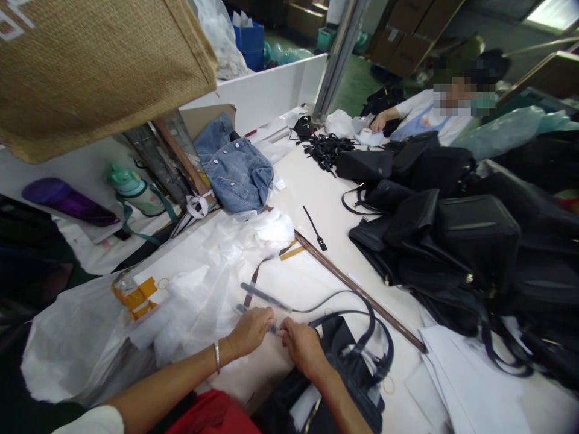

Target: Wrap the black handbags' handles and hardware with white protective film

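Observation:
My left hand (251,330), with a bracelet on its wrist, is closed with the fingertips pinched together. Just to its right my right hand (302,343) is closed too, its fingers almost meeting the left ones. Both grip a narrow dark strap that seems wrapped in clear film; its end sticks out past the left hand. Another grey, film-covered strap (266,295) lies just beyond the hands, running to the right in a thin loop. A black handbag (337,374) with looped handles rests under my right forearm, close to my body.
Crumpled clear plastic bags (194,307) spread on the left. A brown strip (357,283) crosses the white table (294,181). Black bags (452,241) are heaped on the right, with white sheets (470,380) in front. A denim garment (235,166) lies behind; a co-worker (429,114) sits across.

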{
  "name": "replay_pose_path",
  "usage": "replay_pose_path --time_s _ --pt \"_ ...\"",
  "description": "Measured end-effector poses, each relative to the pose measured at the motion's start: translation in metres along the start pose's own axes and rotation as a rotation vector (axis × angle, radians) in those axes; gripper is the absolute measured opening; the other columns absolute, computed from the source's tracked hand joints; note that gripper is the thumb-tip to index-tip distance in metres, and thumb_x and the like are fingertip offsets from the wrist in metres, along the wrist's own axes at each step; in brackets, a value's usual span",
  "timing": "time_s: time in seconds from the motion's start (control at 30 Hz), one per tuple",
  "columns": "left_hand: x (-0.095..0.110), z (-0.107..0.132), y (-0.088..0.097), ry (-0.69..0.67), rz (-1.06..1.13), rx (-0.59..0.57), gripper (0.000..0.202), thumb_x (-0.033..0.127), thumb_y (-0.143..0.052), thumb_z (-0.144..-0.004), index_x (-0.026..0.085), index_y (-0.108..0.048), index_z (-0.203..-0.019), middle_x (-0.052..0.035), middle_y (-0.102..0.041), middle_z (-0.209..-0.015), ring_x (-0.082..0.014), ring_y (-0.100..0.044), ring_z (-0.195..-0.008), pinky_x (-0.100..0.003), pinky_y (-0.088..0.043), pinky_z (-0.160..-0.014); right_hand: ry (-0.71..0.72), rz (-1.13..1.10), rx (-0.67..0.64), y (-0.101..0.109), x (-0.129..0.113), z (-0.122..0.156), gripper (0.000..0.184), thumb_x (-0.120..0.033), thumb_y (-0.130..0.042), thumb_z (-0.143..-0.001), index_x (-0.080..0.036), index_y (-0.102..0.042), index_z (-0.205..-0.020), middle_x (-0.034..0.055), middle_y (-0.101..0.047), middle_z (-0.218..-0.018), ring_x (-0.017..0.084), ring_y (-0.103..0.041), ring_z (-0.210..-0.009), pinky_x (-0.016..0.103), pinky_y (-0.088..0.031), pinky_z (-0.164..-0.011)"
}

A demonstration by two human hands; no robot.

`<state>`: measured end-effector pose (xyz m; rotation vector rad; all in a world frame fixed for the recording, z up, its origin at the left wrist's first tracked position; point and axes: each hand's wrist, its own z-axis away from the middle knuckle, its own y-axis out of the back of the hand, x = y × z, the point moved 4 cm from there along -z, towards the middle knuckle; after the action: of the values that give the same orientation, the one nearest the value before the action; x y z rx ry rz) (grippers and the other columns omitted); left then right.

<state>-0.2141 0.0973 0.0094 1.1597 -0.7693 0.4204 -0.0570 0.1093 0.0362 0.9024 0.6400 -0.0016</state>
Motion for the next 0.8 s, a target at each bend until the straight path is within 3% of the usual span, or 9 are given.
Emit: replay_pose_path --time_s 0.2,0.33,0.47,0.6,0.7,0.8 --pt "0.005 -0.015 -0.01 -0.037 -0.037 -0.026 0.03 0.03 -0.03 -0.097 0.019 -0.053 -0.081 -0.0029 -0.059 -0.076 -0.0185 -0.054 -0.074 -0.03 -0.036 -0.068 -0.032 0.022 0.049 0.002 0.006 -0.008 0.014 -0.025 -0.042 -0.093 -0.021 -0.05 -0.104 0.0039 -0.068 -0.08 0.02 -0.064 -0.076 0.025 -0.035 -0.066" --pt "0.002 -0.024 -0.014 -0.009 -0.034 -0.036 0.03 0.03 -0.031 -0.097 0.019 -0.054 -0.081 -0.0025 -0.06 -0.075 -0.0188 -0.054 -0.073 -0.03 -0.035 -0.066 0.014 -0.088 0.019 0.007 0.014 -0.008 0.025 -0.021 -0.039 -0.092 -0.019 -0.044 -0.117 0.0045 -0.067 -0.086 0.02 -0.063 -0.081 0.026 -0.038 -0.071" --pt "0.0 -0.032 -0.018 -0.002 -0.059 -0.009 0.031 0.029 -0.028 -0.097 0.019 -0.054 -0.082 -0.0043 -0.06 -0.078 -0.0201 -0.054 -0.074 -0.031 -0.035 -0.067 0.029 -0.111 0.099 0.021 0.028 -0.003 0.043 -0.04 -0.046 -0.092 -0.021 -0.041 -0.13 0.0086 -0.065 -0.102 0.023 -0.06 -0.097 0.03 -0.04 -0.083" --pt "0.003 -0.041 -0.026 -0.004 -0.071 0.011 0.028 0.026 -0.032 -0.096 0.018 -0.055 -0.083 -0.006 -0.061 -0.081 -0.0218 -0.054 -0.077 -0.033 -0.036 -0.07 -0.093 0.025 0.123 0.018 0.043 -0.013 0.061 -0.052 -0.047 -0.09 -0.016 -0.033 -0.138 0.0087 -0.069 -0.087 0.026 -0.064 -0.086 0.032 -0.041 -0.076" --pt "0.003 -0.046 -0.029 -0.008 -0.069 0.03 0.025 0.025 -0.035 -0.095 0.018 -0.057 -0.084 -0.0072 -0.061 -0.083 -0.0225 -0.054 -0.08 -0.034 -0.038 -0.073 -0.156 0.053 0.102 0.007 0.045 -0.028 0.047 -0.043 -0.047 -0.093 -0.022 -0.039 -0.134 0.0045 -0.07 -0.082 0.023 -0.066 -0.082 0.029 -0.039 -0.072" --pt "0.001 -0.05 -0.03 -0.013 -0.064 0.059 0.026 0.028 -0.037 -0.095 0.018 -0.058 -0.085 -0.0075 -0.059 -0.088 -0.0222 -0.054 -0.085 -0.034 -0.04 -0.077 -0.162 0.111 0.113 -0.001 0.04 -0.041 0.028 -0.037 -0.049 -0.093 -0.024 -0.051 -0.118 0.0039 -0.071 -0.087 0.023 -0.066 -0.084 0.028 -0.037 -0.071"
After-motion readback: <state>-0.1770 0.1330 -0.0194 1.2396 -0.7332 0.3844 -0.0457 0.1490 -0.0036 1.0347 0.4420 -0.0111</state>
